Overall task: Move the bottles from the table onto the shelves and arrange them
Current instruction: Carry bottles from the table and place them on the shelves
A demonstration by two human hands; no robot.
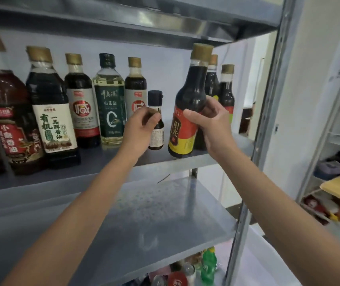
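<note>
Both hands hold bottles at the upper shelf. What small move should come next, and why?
Probably the right hand should bring the red-labelled bottle upright and set it down on the shelf. The bottle is tilted near the shelf's front edge, and I cannot tell whether its base rests there. The left hand pinches the small bottle beside it.

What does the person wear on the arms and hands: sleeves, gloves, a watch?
No sleeves, gloves or watch show. The left hand and the right hand are bare, no ring visible; the left forearm and the right forearm are bare to the picture's edge.
</note>
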